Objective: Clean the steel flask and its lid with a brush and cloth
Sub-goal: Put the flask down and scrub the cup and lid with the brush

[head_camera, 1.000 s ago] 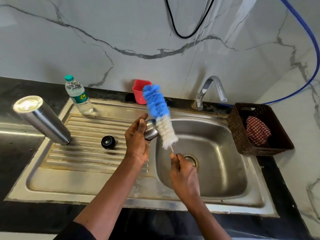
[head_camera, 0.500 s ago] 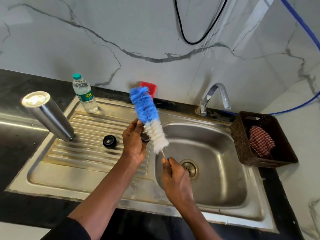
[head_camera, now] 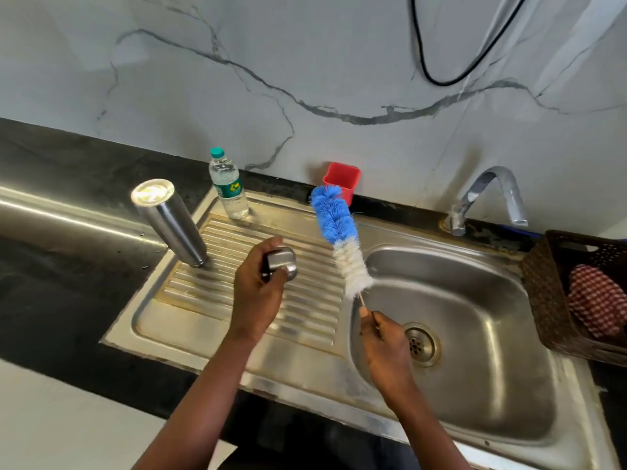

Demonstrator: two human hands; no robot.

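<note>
left hand [head_camera: 258, 290] gripped the lid [head_camera: 283, 262], right hand [head_camera: 386, 344] pinched the brush [head_camera: 339, 232] low on its handle, flask [head_camera: 169, 222] stood left of both; scrubbing wanted a firmer, higher grip

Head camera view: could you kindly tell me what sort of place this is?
Most likely a home kitchen: a steel sink with a ribbed draining board is set into a dark counter, a tap stands behind it, and the wall is marble-patterned.
</note>
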